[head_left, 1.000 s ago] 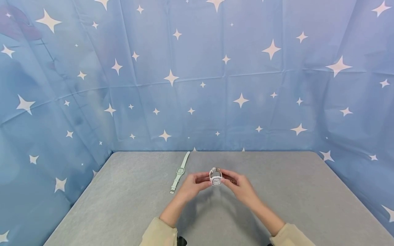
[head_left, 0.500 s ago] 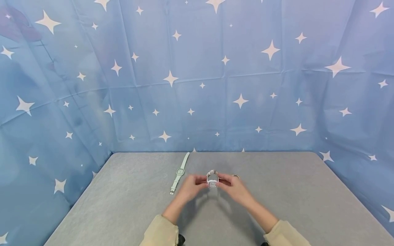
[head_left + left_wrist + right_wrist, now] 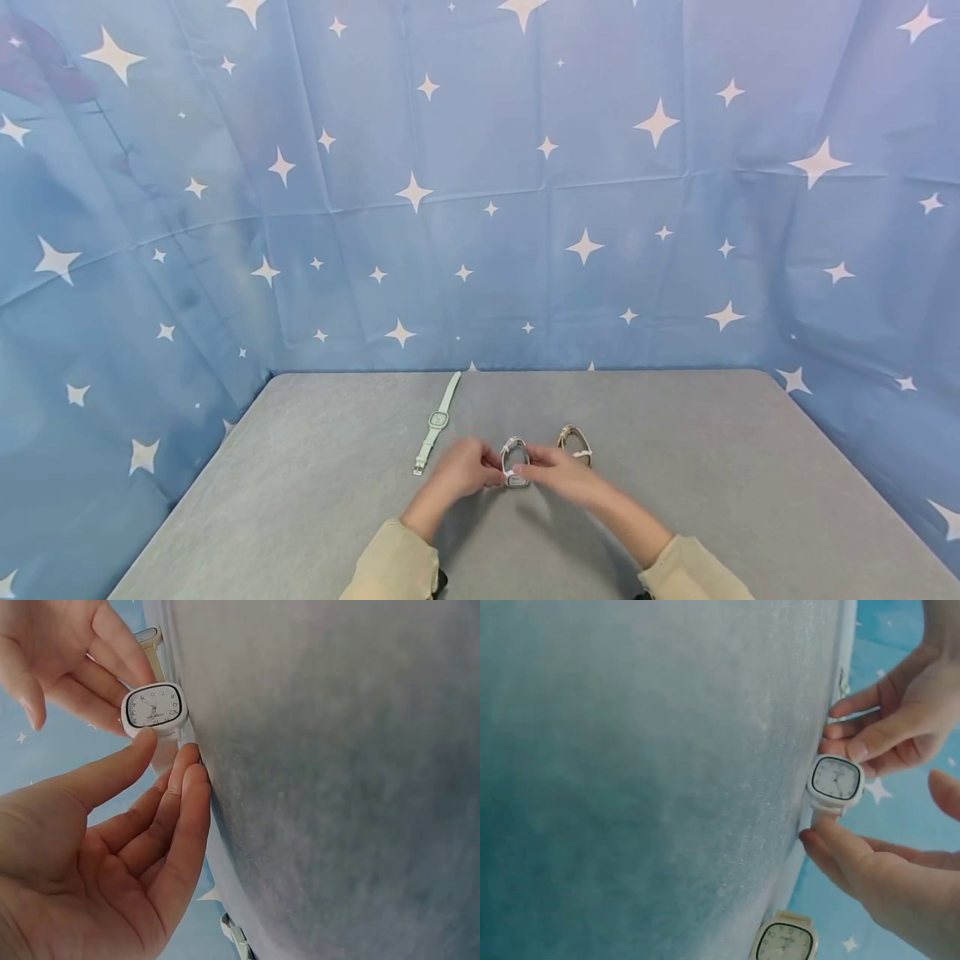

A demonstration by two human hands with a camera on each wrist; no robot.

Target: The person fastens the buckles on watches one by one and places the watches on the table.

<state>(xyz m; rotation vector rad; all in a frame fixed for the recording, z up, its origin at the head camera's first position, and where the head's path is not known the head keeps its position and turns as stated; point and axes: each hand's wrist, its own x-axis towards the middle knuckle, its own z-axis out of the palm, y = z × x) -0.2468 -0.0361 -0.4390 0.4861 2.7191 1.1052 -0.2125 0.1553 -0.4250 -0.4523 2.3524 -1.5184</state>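
A white wristwatch [image 3: 517, 481], its strap looped and its square dial facing the person, stands close over the grey table between both hands. My left hand [image 3: 459, 468] pinches it from the left; in the left wrist view the thumb lies on the lower edge of the watch case [image 3: 154, 707], with the fingers behind by the strap. From the right, my right hand [image 3: 566, 475] touches the strap with nearly straight fingers. The right thumb [image 3: 943, 795] is held apart from the watch in the right wrist view.
A second looped watch [image 3: 784, 945], with a beige strap, stands just beyond the right hand. Back left lies a pale green watch [image 3: 438, 420], stretched out flat on the grey table [image 3: 300, 517]. A blue star-patterned curtain [image 3: 480, 167] surrounds the table's back and sides.
Both hands have brought the white watch down, nearer the person and slightly left. The beige-strapped watch, hidden at first behind the right hand, now shows.
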